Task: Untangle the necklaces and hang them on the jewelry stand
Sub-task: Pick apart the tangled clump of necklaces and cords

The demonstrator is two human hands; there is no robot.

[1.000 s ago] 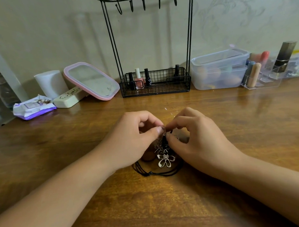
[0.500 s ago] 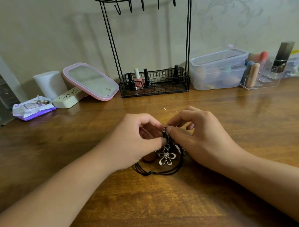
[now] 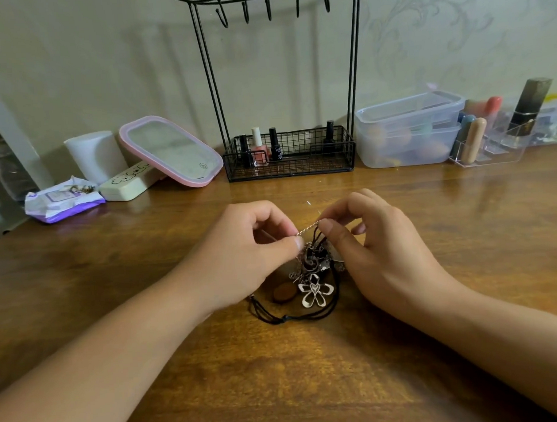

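Note:
A tangle of necklaces (image 3: 311,266) lies on the wooden table between my hands: black cords (image 3: 285,317), a thin metal chain (image 3: 307,229), a white flower pendant (image 3: 315,292) and a brown oval pendant (image 3: 284,292). My left hand (image 3: 247,253) pinches the chain's lower end with thumb and forefinger. My right hand (image 3: 377,248) pinches its upper end together with a black cord. The chain is stretched short between them, just above the knot. The black wire jewelry stand (image 3: 280,67) rises at the back centre, and no necklace hangs from its hooks.
The stand's basket (image 3: 289,165) holds nail polish bottles. Left of it lean a pink-framed mirror (image 3: 172,151), a white cylinder (image 3: 94,155), a cream case (image 3: 126,184) and a wipes pack (image 3: 63,201). To the right sit clear plastic boxes (image 3: 407,128) and an acrylic cosmetics organizer (image 3: 491,144).
My hands have drawn slightly apart, pulling a short length of chain out of the knot. The brown oval pendant has come into view beside the flower pendant.

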